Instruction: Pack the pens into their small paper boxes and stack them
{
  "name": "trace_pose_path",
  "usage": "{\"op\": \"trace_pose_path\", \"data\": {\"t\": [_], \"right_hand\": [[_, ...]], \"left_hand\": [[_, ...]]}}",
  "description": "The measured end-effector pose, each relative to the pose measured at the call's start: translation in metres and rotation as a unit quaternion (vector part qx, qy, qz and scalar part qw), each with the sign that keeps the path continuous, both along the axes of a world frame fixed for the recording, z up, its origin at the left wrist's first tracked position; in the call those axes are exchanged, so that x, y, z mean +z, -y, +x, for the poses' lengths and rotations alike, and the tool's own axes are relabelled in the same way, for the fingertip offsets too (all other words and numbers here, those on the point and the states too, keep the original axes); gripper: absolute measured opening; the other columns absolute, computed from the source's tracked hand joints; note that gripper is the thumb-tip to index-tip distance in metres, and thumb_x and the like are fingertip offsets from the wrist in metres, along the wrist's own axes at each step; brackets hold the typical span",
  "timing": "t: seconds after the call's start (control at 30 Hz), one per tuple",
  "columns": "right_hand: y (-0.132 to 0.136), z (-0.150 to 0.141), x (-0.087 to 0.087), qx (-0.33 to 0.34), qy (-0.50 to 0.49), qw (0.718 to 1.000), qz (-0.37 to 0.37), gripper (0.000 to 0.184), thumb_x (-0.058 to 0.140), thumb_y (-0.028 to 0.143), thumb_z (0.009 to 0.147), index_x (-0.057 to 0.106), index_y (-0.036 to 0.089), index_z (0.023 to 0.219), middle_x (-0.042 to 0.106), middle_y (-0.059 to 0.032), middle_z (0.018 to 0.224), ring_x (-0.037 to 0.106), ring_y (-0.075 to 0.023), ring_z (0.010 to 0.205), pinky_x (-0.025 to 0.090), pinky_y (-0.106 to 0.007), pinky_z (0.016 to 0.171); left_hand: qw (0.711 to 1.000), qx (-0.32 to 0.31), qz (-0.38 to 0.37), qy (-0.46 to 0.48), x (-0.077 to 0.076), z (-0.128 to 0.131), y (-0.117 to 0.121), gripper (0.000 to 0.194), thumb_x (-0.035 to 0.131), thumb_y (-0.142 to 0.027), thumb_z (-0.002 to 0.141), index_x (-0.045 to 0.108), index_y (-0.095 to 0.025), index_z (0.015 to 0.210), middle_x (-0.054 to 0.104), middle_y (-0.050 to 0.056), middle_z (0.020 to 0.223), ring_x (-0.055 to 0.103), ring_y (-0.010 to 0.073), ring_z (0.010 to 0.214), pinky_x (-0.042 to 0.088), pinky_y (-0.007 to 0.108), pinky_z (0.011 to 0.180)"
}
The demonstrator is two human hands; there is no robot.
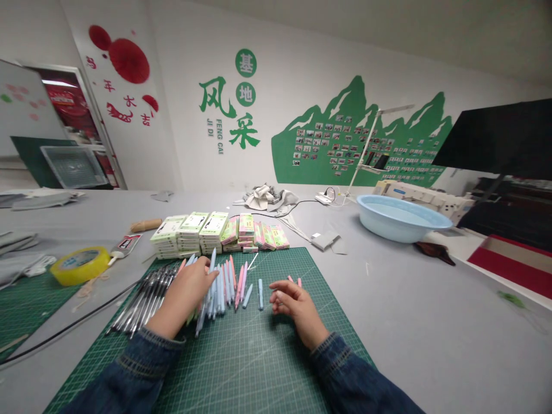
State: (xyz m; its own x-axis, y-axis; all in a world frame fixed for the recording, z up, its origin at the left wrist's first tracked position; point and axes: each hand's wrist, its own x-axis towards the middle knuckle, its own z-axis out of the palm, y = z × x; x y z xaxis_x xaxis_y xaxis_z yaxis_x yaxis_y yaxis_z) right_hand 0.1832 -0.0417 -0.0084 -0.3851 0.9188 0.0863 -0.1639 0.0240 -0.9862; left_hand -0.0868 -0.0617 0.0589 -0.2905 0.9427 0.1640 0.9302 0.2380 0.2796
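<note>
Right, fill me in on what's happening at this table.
A person is handling pens over a green mat. The left hand is down at the row of coloured pens; whether it grips one is hard to tell. The right hand is off to the other side with loosely curled fingers, and no pen shows in it. A blue pen lies apart between the hands. Clear pens lie left of the coloured ones, and small boxes are stacked beyond.

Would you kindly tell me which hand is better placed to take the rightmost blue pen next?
Probably the right hand: it is closer to that blue pen and looks empty, while the left hand is at the clustered pens.
</note>
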Motion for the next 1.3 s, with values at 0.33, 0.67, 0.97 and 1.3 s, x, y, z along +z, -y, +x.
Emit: {"op": "trace_pose_path", "data": {"t": [0.33, 0.67, 0.97, 1.3], "right_hand": [[-0.025, 0.029, -0.011, -0.257, 0.184, 0.937, 0.148, 0.024, 0.052, 0.031, 0.085, 0.069, 0.017, 0.095, 0.068, -0.0087, 0.092, 0.063, -0.0234, 0.085, 0.05, -0.038, 0.082], [-0.028, 0.043, -0.021, -0.3, 0.411, 0.838, 0.195, 0.029, 0.06, 0.014, 0.081, 0.071, 0.016, 0.108, 0.063, -0.0158, 0.111, 0.056, -0.0315, 0.109, 0.04, -0.042, 0.102], [-0.032, 0.031, -0.022, -0.246, 0.488, 0.81, 0.212, 0.033, 0.062, 0.012, 0.084, 0.069, 0.018, 0.116, 0.062, -0.012, 0.109, 0.06, -0.0262, 0.102, 0.045, -0.033, 0.094], [-0.045, 0.015, -0.015, -0.197, 0.497, 0.809, 0.243, 0.03, 0.049, 0.017, 0.096, 0.071, 0.022, 0.116, 0.064, -0.0105, 0.106, 0.062, -0.023, 0.099, 0.046, -0.031, 0.09]], "left_hand": [[0.988, 0.009, -0.007, -0.154, -0.014, 0.014, 0.008, 0.028, 0.039, -0.024, 0.096, 0.062, -0.011, 0.105, 0.071, 0.019, 0.099, 0.069, 0.0335, 0.095, 0.05, 0.041, 0.078], [0.943, -0.242, 0.14, -0.181, -0.077, 0.084, 0.027, 0.037, 0.056, -0.019, 0.092, 0.066, -0.018, 0.128, 0.064, 0.012, 0.136, 0.045, 0.0336, 0.138, 0.03, 0.053, 0.116], [0.96, -0.198, 0.091, -0.176, -0.094, 0.108, 0.01, 0.048, 0.038, 0.0, 0.092, 0.059, -0.009, 0.134, 0.063, 0.017, 0.132, 0.059, 0.027, 0.118, 0.047, 0.04, 0.102], [0.962, -0.241, 0.105, -0.069, -0.096, 0.166, -0.027, 0.05, 0.039, -0.004, 0.09, 0.055, -0.008, 0.137, 0.06, 0.019, 0.138, 0.058, 0.0246, 0.122, 0.048, 0.04, 0.103]]}}
